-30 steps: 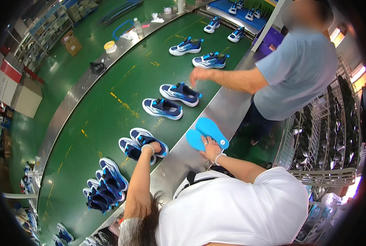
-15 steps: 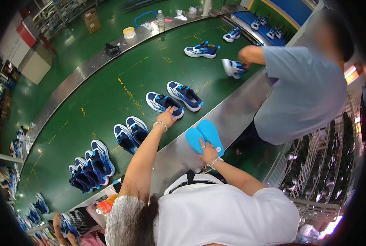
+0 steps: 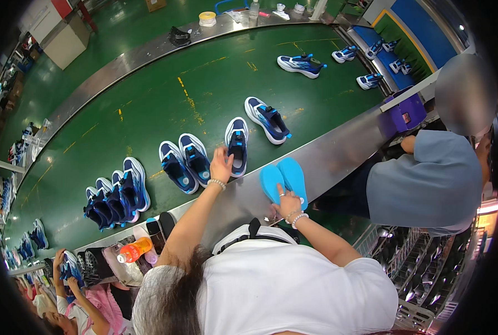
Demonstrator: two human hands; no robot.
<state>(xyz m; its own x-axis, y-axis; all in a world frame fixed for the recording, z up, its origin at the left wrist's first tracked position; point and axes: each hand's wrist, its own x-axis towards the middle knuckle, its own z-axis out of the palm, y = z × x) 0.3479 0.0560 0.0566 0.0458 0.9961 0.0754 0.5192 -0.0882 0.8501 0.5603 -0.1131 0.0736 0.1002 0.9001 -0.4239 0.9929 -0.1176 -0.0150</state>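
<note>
A navy, white and light-blue sneaker [image 3: 237, 134] stands on the green work surface with its toe pointing away. My left hand [image 3: 221, 166] is closed on the left side of its collar, near the heel. To the right lies its look-alike, another sneaker [image 3: 265, 119], tilted at an angle and untouched. My right hand [image 3: 287, 205] is closed around the near ends of two bright blue insoles [image 3: 291, 174], which rest over the metal edge. Its thumb lies on top of them; the fingers underneath are partly hidden. Just left of my left hand sits a pair of matching sneakers [image 3: 193, 158].
More sneakers [image 3: 120, 192] stand in a row at the left; a single sneaker [image 3: 301, 65] lies far right. A metal ledge [image 3: 338, 142] borders the near side. An orange bottle [image 3: 134, 249] lies by my left arm. A person in grey-blue [image 3: 424, 178] is at the right.
The sneaker at my left hand has turned, toe away, and moved apart from its look-alike. My left hand shifted from its opening to its left side. The person at right let go of a sneaker.
</note>
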